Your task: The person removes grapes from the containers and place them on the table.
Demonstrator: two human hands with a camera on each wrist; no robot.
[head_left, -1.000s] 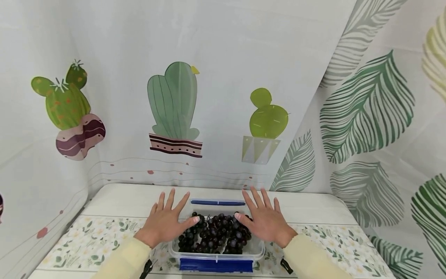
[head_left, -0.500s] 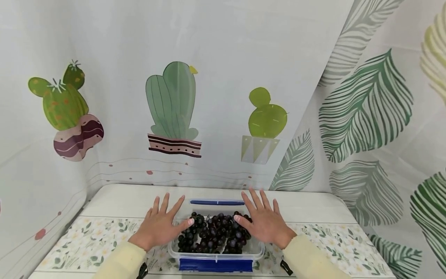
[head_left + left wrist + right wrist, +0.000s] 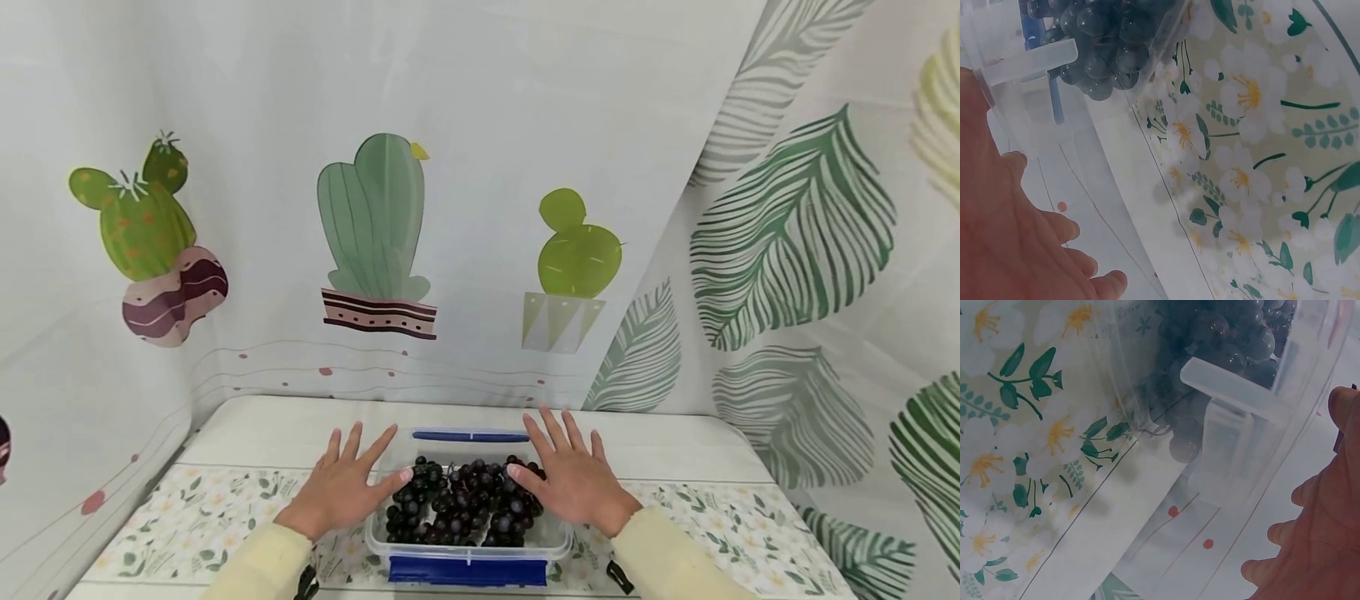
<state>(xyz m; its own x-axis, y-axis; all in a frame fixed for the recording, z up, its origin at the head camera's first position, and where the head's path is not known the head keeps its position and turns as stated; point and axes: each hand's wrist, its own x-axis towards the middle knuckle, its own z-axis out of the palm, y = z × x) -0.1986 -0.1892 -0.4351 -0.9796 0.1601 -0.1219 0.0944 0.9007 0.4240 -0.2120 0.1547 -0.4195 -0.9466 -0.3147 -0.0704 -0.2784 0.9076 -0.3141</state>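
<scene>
A clear plastic box [image 3: 558, 533] with blue clips stands on the table, with dark grapes [image 3: 463, 500] in bunches inside it. To the box's left, my left hand [image 3: 341, 490] is spread with straight fingers, its thumb over the left rim. My right hand [image 3: 577, 483] is spread likewise on the other side, its thumb tip over the grapes at the right. Neither hand holds anything. In the left wrist view the grapes [image 3: 1100, 44] show through the box wall beside the palm. A translucent side clip [image 3: 1229, 425] appears near my right hand in the right wrist view.
The table [image 3: 285, 408] is covered in a white cloth with a floral band [image 3: 202, 517]. Behind it hangs a white curtain [image 3: 480, 250] printed with cacti, and leaf prints [image 3: 791, 233] mark the right side.
My left hand has moved a little left, away from the grapes, with its fingers still spread. The right hand and the box stay nearly where they were.
</scene>
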